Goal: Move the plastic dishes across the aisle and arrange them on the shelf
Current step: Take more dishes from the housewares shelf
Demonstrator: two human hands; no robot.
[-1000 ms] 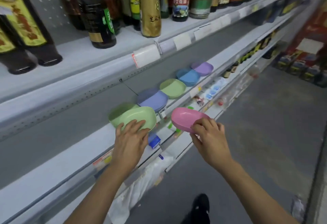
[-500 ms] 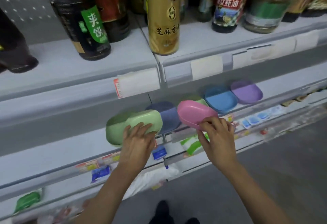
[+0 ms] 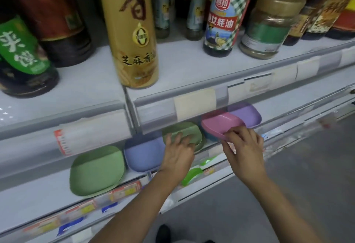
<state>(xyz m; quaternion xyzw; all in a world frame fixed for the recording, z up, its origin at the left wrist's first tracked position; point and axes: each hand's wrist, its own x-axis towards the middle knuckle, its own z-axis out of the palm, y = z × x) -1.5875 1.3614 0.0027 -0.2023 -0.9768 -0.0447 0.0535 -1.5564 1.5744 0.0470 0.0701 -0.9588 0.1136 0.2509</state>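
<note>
Several plastic dishes lie in a row on the middle shelf (image 3: 38,194): a green dish (image 3: 97,169) at the left, then a periwinkle dish (image 3: 143,152), and a purple dish (image 3: 247,114) at the right. My left hand (image 3: 178,150) grips a second green dish (image 3: 182,130) by its near rim, on or just above another green dish whose edge shows beneath it. A pink dish (image 3: 221,123), tilted, is pinched at its near edge by my right hand (image 3: 244,150). It hangs over a blue dish (image 3: 208,137) that is mostly hidden.
The upper shelf's price rail (image 3: 192,104) overhangs the dishes closely. On that shelf stand sauce bottles, a tall gold bottle (image 3: 132,31) and a jar (image 3: 269,26). A lower shelf edge (image 3: 115,194) carries price tags. Grey aisle floor (image 3: 307,185) is at the right.
Both hands moved right along the shelf. The left hand carried its green dish past the periwinkle one to the middle green dish. The right hand brought the pink dish over the blue one.
</note>
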